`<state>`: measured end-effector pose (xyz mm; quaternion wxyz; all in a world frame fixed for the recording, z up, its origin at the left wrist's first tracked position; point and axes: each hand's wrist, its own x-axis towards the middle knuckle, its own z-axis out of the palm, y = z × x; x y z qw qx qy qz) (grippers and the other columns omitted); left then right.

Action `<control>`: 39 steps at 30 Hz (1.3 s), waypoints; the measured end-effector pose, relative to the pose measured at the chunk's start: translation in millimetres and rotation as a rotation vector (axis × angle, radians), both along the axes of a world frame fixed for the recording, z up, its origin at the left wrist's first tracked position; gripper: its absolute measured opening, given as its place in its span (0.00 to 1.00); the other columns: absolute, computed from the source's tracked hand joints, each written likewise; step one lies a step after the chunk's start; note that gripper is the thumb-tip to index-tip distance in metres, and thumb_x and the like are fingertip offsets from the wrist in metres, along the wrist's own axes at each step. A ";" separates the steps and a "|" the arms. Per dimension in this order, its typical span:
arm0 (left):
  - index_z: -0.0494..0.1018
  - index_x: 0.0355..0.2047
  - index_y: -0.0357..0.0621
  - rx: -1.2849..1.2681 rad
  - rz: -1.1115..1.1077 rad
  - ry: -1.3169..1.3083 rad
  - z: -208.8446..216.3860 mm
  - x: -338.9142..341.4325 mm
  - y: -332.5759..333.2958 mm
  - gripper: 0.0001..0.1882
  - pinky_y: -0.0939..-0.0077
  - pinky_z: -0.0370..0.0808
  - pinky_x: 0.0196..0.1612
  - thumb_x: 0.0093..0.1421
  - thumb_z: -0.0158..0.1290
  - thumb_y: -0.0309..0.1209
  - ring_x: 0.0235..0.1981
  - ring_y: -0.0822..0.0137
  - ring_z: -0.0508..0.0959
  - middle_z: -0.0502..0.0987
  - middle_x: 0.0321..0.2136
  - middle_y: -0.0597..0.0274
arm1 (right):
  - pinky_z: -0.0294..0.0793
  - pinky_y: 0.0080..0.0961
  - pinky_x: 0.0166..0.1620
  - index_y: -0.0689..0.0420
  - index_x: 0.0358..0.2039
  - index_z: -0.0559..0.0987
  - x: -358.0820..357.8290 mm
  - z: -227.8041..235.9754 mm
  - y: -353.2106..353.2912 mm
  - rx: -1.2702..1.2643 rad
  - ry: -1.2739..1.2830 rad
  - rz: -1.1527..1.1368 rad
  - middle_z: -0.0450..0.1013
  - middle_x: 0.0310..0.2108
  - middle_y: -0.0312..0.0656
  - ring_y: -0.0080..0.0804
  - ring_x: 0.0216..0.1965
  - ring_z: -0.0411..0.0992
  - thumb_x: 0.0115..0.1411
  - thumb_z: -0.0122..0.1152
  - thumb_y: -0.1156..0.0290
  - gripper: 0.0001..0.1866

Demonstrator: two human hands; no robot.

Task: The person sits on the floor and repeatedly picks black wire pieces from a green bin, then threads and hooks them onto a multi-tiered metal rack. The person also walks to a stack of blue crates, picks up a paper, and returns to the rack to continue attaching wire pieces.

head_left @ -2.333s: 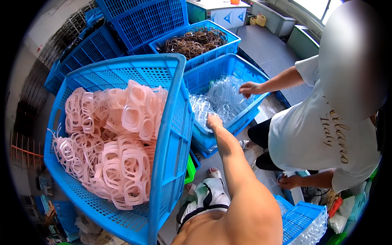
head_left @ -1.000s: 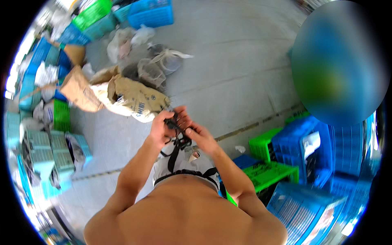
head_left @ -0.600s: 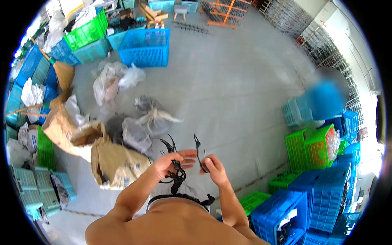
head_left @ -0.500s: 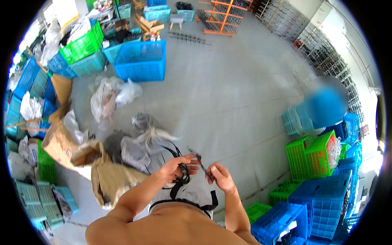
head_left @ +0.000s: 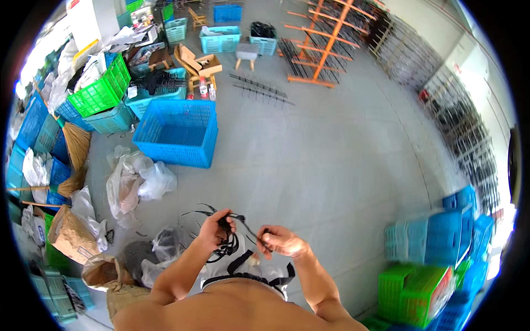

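My left hand point(head_left: 212, 231) is closed around a bundle of thin black curved strips point(head_left: 225, 251), whose loops hang below the fingers and whose loose ends point up and left. My right hand point(head_left: 281, 241), level with it on the right, pinches the end of one thin dark piece point(head_left: 248, 226). That piece slants from beside the left hand down to the right fingers. Its exact kind cannot be made out. Both hands are in front of my waist, where a black strap point(head_left: 243, 260) crosses pale clothing.
A blue crate point(head_left: 176, 151) stands on the floor ahead left, near clear plastic bags point(head_left: 130, 185). An open brown sack point(head_left: 105, 270) is at near left. Green crates point(head_left: 411, 295) and blue crates point(head_left: 450, 234) are stacked at right. An orange rack point(head_left: 326, 47) stands at the back.
The view has shifted, showing more of the back of the room. The right hand's dark piece now slants toward the left hand's bundle. The blurred person in blue at right has left view.
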<state>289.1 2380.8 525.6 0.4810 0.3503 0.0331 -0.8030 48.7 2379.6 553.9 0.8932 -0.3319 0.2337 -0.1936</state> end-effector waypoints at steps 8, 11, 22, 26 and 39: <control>0.68 0.37 0.40 -0.104 0.075 -0.029 -6.0 -8.8 -287.0 0.12 0.71 0.71 0.31 0.62 0.47 0.38 0.25 0.64 0.72 0.71 0.23 0.62 | 0.65 0.21 0.28 0.60 0.34 0.68 1.4 -3.0 -317.2 -0.229 0.170 0.128 0.69 0.23 0.38 0.25 0.21 0.66 0.62 0.53 0.67 0.09; 0.68 0.39 0.42 -0.083 -0.068 -0.100 5.7 -26.3 -394.9 0.12 0.73 0.71 0.28 0.60 0.51 0.36 0.25 0.66 0.73 0.72 0.24 0.59 | 0.65 0.22 0.28 0.60 0.34 0.69 -18.3 -9.9 -404.1 -0.082 0.132 -0.019 0.69 0.23 0.40 0.26 0.22 0.65 0.61 0.54 0.65 0.11; 0.70 0.30 0.42 -0.105 -0.038 -0.287 -13.9 -77.1 -758.4 0.07 0.73 0.72 0.26 0.57 0.54 0.31 0.22 0.66 0.74 0.72 0.22 0.60 | 0.69 0.23 0.30 0.59 0.34 0.69 -65.9 -43.2 -750.1 -0.091 0.232 -0.050 0.71 0.26 0.40 0.27 0.24 0.69 0.62 0.53 0.67 0.09; 0.69 0.30 0.40 0.086 0.222 -0.183 0.5 -46.9 -841.9 0.08 0.71 0.72 0.29 0.57 0.53 0.32 0.22 0.64 0.72 0.71 0.21 0.59 | 0.70 0.22 0.30 0.59 0.35 0.70 -27.1 -19.3 -898.5 -0.181 0.260 0.268 0.71 0.26 0.38 0.25 0.23 0.70 0.62 0.53 0.65 0.10; 0.70 0.27 0.45 -0.022 0.172 -0.053 -6.9 52.1 -1180.4 0.10 0.80 0.69 0.24 0.59 0.52 0.36 0.22 0.71 0.72 0.73 0.21 0.66 | 0.63 0.20 0.25 0.59 0.30 0.70 76.4 11.3 -1242.2 0.059 0.165 0.303 0.71 0.23 0.41 0.26 0.22 0.69 0.60 0.54 0.70 0.06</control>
